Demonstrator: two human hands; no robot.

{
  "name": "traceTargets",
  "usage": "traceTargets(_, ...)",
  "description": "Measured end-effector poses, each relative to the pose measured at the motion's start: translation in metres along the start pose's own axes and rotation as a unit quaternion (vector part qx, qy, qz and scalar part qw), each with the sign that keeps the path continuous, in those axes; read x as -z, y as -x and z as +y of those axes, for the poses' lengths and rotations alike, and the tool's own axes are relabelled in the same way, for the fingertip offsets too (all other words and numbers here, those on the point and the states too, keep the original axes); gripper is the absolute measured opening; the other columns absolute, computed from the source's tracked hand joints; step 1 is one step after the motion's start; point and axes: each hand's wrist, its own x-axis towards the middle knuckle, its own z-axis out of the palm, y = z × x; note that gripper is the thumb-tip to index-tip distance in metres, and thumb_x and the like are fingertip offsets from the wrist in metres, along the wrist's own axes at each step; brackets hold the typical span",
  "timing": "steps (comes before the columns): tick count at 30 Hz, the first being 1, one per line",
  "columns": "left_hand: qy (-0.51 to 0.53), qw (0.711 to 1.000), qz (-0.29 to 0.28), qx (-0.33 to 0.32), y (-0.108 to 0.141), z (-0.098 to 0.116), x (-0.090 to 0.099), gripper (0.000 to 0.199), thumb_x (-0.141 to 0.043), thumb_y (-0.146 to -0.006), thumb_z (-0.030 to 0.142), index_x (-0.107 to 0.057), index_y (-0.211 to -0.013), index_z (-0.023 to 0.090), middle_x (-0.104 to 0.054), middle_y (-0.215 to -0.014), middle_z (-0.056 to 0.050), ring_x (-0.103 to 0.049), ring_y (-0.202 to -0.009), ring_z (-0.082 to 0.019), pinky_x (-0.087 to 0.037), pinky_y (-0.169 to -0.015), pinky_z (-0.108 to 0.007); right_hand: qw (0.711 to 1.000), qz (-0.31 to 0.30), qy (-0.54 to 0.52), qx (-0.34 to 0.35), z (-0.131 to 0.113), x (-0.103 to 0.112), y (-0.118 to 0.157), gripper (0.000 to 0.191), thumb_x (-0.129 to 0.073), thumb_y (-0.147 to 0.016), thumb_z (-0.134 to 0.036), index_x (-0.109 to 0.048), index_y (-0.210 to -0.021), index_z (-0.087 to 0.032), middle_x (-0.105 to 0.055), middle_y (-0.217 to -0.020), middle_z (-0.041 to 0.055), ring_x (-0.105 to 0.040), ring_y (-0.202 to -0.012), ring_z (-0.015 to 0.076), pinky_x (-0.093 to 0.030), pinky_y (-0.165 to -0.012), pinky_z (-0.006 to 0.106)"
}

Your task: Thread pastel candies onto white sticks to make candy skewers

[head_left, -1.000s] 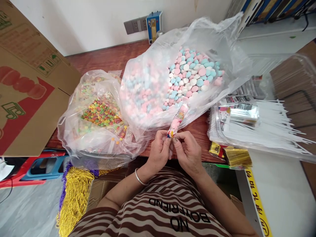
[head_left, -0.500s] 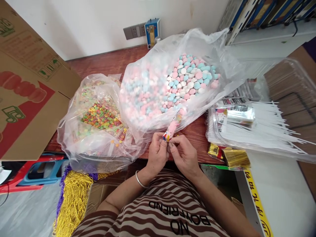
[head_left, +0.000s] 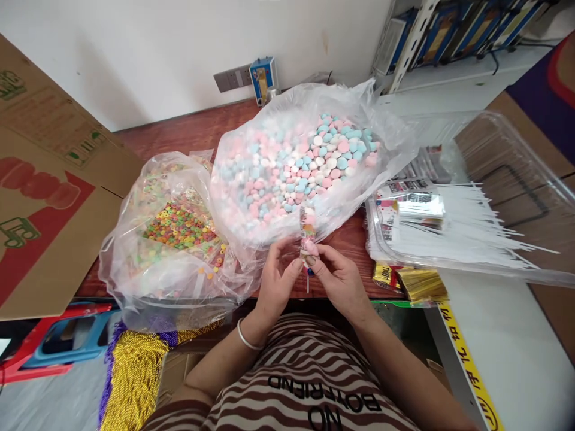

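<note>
At the near edge of a reddish wooden table (head_left: 188, 129), a person in a brown-and-white striped shirt (head_left: 309, 383) is holding a slim clear packet of sweets (head_left: 307, 230) upright between both hands. The right hand (head_left: 341, 281) is pinching the packet's lower part between thumb and fingertips, and a thin white stick (head_left: 308, 282) is poking down from the packet just below that grip. The left hand (head_left: 281, 281), wearing a silver bangle (head_left: 245, 338) at the wrist, is curled loosely with its fingertips touching the packet from the other side. The packet's top is standing in front of a large clear plastic bag of pink, blue and white round sweets (head_left: 309, 158), which is lying open just behind the hands. To the left of that bag, and touching it, a second clear bag of small multicoloured ring sweets (head_left: 179, 224) is resting on the table. To the right, a clear plastic tray (head_left: 516, 179) is holding a pile of white sticks (head_left: 471, 230) and printed wrappers (head_left: 417, 203). Gold foil ties (head_left: 417, 282) are lying just in front of the tray. A large cardboard box (head_left: 49, 197) is leaning at the far left, and gold and purple bead strings (head_left: 130, 371) are hanging below the table edge.
</note>
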Motion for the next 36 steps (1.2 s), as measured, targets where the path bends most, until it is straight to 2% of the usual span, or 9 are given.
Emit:
traceTargets(3,0.13,0.985,-0.053,0.096,-0.013,0.001,-0.003,0.031,-0.074,-0.086,0.042,-0.071,-0.106,0.018,-0.072,-0.114,-0.008,-0.065,-0.111,-0.022,-0.048,-0.102,-0.034,1.0,-0.009,0.001,-0.009,0.001,-0.001,0.008,0.026,-0.065,-0.095,-0.038,-0.067,-0.115,-0.021,-0.074,-0.113,0.0066,-0.07,-0.103,0.0211,-0.056,-0.092,0.033)
traceTargets(6,0.239,0.963,-0.002,0.122,-0.022,-0.002,-0.009,0.029,-0.077,-0.084,0.042,-0.068,-0.097,0.019,-0.074,-0.106,-0.006,-0.068,-0.107,-0.02,-0.051,-0.097,-0.033,0.997,0.031,0.036,-0.055,0.006,-0.004,0.021,0.035,-0.071,-0.091,-0.042,-0.061,-0.118,-0.022,-0.073,-0.111,0.0074,-0.071,-0.093,0.0211,-0.058,-0.083,0.033)
traceTargets(8,0.263,0.957,0.031,0.113,-0.022,-0.003,-0.012,0.03,-0.081,-0.081,0.041,-0.065,-0.096,0.02,-0.074,-0.104,-0.005,-0.069,-0.102,-0.018,-0.054,-0.09,-0.03,0.995,0.002,0.05,-0.083,0.01,-0.006,0.028,0.026,-0.067,-0.093,-0.044,-0.063,-0.105,-0.021,-0.074,-0.095,0.0048,-0.07,-0.079,0.0188,-0.058,-0.073,0.031)
traceTargets(11,0.254,0.958,0.014,0.132,-0.017,-0.004,-0.016,0.034,-0.081,-0.081,0.041,-0.064,-0.102,0.021,-0.074,-0.102,-0.004,-0.068,-0.077,-0.013,-0.052,-0.064,-0.022,0.995,-0.009,-0.015,-0.097,0.013,-0.01,0.032,0.026,-0.057,-0.099,-0.045,-0.06,-0.088,-0.021,-0.066,-0.072,-0.0007,-0.062,-0.06,0.0137,-0.054,-0.058,0.026)
traceTargets(13,0.241,0.957,-0.025,0.158,-0.01,-0.005,-0.017,0.04,-0.078,-0.083,0.045,-0.063,-0.112,0.021,-0.073,-0.101,-0.004,-0.058,-0.059,-0.008,-0.046,-0.048,-0.02,0.992,0.037,-0.061,-0.102,0.015,-0.013,0.031,0.024,-0.057,-0.099,-0.045,-0.056,-0.091,-0.022,-0.061,-0.068,-0.0038,-0.056,-0.052,0.0109,-0.049,-0.049,0.023)
traceTargets(15,0.229,0.956,-0.052,0.178,-0.005,-0.007,-0.017,0.049,-0.077,-0.083,0.049,-0.062,-0.12,0.021,-0.071,-0.095,-0.004,-0.05,-0.051,-0.007,-0.043,-0.041,-0.02,0.99,0.062,-0.077,-0.103,0.016,-0.015,0.029,0.022,-0.058,-0.099,-0.044,-0.055,-0.094,-0.022,-0.06,-0.065,-0.0058,-0.053,-0.047,0.0092,-0.045,-0.044,0.021)
traceTargets(20,0.233,0.951,-0.052,0.198,-0.003,-0.013,-0.014,0.041,-0.079,-0.082,0.041,-0.062,-0.111,0.018,-0.056,-0.067,0.004,-0.043,-0.044,-0.007,-0.044,-0.036,-0.021,0.993,0.079,-0.041,-0.074,0.021,-0.018,0.031,0.019,-0.058,-0.1,-0.041,-0.055,-0.103,-0.022,-0.062,-0.064,-0.0058,-0.053,-0.045,0.0086,-0.044,-0.042,0.019)
traceTargets(27,0.264,0.944,-0.04,0.193,-0.004,-0.012,-0.014,0.033,-0.077,-0.084,0.037,-0.058,-0.104,0.02,-0.06,-0.074,0.003,-0.046,-0.044,-0.006,-0.044,-0.035,-0.018,0.993,0.114,0.005,-0.017,0.025,-0.023,0.04,0.015,-0.051,-0.104,-0.035,-0.054,-0.112,-0.022,-0.065,-0.068,-0.0041,-0.056,-0.047,0.0091,-0.047,-0.045,0.02)
traceTargets(36,0.254,0.948,-0.031,0.19,-0.001,-0.017,-0.013,0.038,-0.081,-0.08,0.042,-0.058,-0.1,0.021,-0.059,-0.066,0.007,-0.041,-0.032,-0.005,-0.038,-0.028,-0.018,0.999,0.037,0.005,-0.027,0.024,-0.025,0.038,0.033,-0.041,-0.107,-0.038,-0.058,-0.13,-0.021,-0.057,-0.057,-0.0068,-0.049,-0.037,0.0094,-0.041,-0.037,0.021)
